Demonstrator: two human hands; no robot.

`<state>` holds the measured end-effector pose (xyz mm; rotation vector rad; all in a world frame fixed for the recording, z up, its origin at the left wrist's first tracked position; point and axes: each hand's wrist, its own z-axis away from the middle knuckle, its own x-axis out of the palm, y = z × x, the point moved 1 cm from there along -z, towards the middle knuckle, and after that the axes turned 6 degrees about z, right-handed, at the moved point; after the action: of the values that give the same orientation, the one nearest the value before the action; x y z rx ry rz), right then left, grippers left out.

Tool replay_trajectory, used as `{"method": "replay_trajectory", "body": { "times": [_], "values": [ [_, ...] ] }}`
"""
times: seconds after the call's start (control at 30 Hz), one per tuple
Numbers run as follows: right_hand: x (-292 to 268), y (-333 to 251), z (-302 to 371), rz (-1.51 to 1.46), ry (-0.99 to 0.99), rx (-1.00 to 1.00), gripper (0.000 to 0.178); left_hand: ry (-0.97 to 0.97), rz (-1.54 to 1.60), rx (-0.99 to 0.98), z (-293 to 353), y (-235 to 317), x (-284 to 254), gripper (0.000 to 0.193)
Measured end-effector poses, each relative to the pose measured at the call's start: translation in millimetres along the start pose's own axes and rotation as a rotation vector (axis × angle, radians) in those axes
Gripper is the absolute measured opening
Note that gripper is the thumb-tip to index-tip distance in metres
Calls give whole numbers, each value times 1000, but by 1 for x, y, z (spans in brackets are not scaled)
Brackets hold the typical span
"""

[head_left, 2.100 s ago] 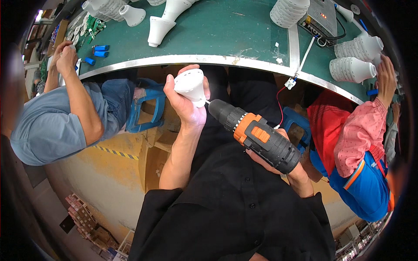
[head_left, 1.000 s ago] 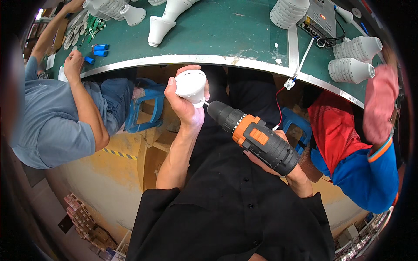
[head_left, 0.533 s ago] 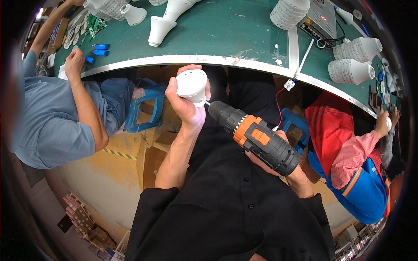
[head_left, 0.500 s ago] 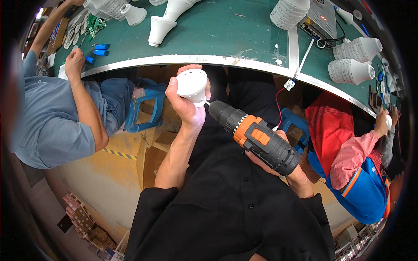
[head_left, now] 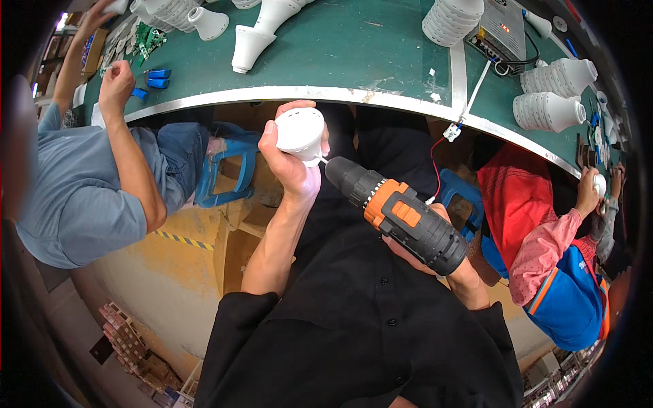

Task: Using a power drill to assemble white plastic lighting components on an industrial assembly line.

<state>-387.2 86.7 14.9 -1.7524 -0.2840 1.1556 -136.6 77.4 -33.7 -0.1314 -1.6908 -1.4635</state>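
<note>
Clasping white flared housing before the desk's near edge: left hand | black-orange drill is pointing its bit at the housing's narrow end | right hand, partly hidden, is gripping the drill | white housing stacks and blue cylinders are lying on the desk

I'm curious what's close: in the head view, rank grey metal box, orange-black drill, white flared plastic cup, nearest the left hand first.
1. White cup, in left hand.
2. Orange-black drill, in right hand.
3. Grey metal box, at upper right.
</note>
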Motion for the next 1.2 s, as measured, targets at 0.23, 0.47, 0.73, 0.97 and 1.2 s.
{"method": "replay_trajectory", "body": {
  "times": [0.23, 0.47, 0.73, 0.97, 1.2],
  "values": [
    [0, -3, -1, -26, 49, -33, 43, 2, -9, -4, 1, 0, 2, 61],
    [2, 0, 0, 19, 48, -63, 43, -14, 30, -9, 1, -2, -1, 61],
    [2, -1, -1, 18, 48, -49, 43, -6, 14, -6, 2, 1, 3, 61],
    [2, 0, 0, -3, 21, -13, 43, -8, 20, -15, 3, 2, 4, 61],
    [2, 0, -1, 36, 46, -56, 44, 5, 5, -5, 3, 3, 6, 60]
  ]
}}
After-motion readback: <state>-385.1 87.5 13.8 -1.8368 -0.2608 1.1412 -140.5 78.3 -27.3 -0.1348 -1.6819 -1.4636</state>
